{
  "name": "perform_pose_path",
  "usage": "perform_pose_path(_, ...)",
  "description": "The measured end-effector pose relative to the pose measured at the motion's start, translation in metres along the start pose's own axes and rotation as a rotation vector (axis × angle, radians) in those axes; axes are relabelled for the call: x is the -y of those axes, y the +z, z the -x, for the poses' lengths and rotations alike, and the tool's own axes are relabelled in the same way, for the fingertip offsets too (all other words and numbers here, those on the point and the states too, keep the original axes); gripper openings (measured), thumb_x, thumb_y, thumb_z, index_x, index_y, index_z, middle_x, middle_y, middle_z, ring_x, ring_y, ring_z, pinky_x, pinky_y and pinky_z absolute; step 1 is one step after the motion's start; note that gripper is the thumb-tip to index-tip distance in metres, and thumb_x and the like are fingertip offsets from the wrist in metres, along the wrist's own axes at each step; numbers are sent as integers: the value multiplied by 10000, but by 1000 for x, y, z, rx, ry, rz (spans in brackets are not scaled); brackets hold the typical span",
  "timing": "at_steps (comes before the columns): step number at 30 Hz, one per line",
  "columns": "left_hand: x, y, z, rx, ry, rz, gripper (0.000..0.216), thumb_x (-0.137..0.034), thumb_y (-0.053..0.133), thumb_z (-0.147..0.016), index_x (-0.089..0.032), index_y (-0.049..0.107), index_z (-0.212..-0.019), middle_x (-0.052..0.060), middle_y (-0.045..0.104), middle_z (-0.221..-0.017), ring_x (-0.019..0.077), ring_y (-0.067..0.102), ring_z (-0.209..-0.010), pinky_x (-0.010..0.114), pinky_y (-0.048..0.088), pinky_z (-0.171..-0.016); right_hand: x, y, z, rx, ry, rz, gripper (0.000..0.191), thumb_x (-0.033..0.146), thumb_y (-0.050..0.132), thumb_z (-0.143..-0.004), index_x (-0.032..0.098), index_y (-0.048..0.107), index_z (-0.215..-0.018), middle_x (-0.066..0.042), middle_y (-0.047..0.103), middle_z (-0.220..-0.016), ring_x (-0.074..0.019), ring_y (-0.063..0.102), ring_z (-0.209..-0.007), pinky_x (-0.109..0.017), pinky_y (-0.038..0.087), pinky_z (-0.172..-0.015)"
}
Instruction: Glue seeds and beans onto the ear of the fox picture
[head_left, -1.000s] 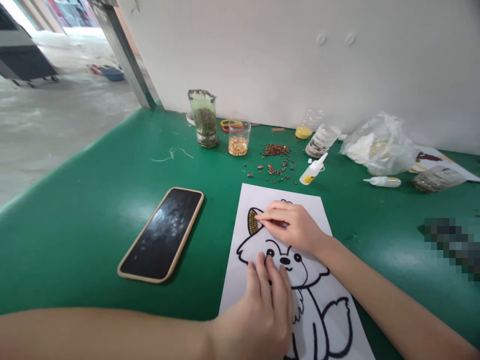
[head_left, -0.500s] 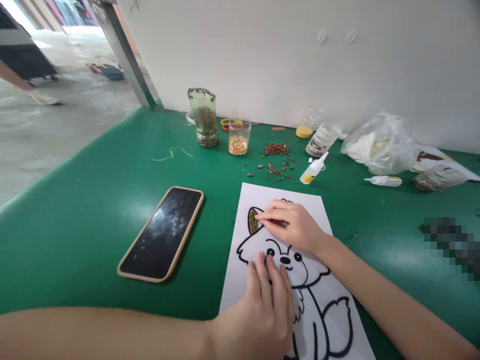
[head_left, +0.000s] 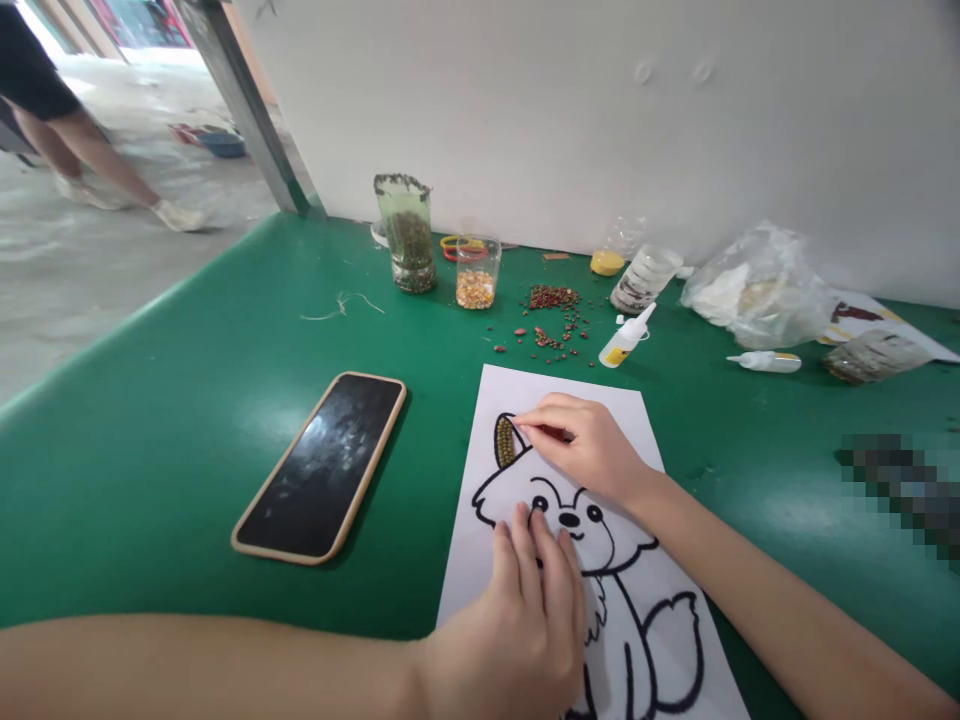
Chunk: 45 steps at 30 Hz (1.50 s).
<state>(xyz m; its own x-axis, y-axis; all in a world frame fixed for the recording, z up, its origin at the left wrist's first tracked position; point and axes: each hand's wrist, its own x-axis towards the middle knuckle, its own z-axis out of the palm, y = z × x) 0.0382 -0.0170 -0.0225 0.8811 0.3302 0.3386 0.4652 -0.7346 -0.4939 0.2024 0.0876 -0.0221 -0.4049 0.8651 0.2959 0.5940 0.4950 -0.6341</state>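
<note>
A white sheet (head_left: 600, 395) with a black outline drawing of a dog lies on the green table (head_left: 187, 400). The dog's left ear (head_left: 505, 441) is filled with small green and yellow seeds. My right hand (head_left: 581, 445) rests on the sheet beside that ear, fingers pinched together at its edge; what they hold is too small to name. My left hand (head_left: 525, 620) lies flat on the lower part of the sheet, fingers stretched out, pressing the paper down.
A phone (head_left: 324, 465) lies face up left of the sheet. Behind are a jar of green seeds (head_left: 409, 240), a cup of corn (head_left: 477, 275), loose red beans (head_left: 553, 300), two glue bottles (head_left: 626, 338), plastic bags (head_left: 757, 285). A person's legs (head_left: 97, 160) pass at far left.
My right hand's fingertips shifted slightly up along the ear. A person has walked into view at the far left. My left hand has not moved.
</note>
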Motion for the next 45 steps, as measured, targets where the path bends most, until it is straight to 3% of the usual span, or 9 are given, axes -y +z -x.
perform_pose_path(45,0,1,0,1,-7,9,431,-178,320,-856,19,557,-1158,213,652,-1035,349,649,-934,452,515,-719,1,-1,1,18,-10,1,181,161,550,-839,185,723,-886,-30,660,-806,-108,565,-657,-237,446,-607)
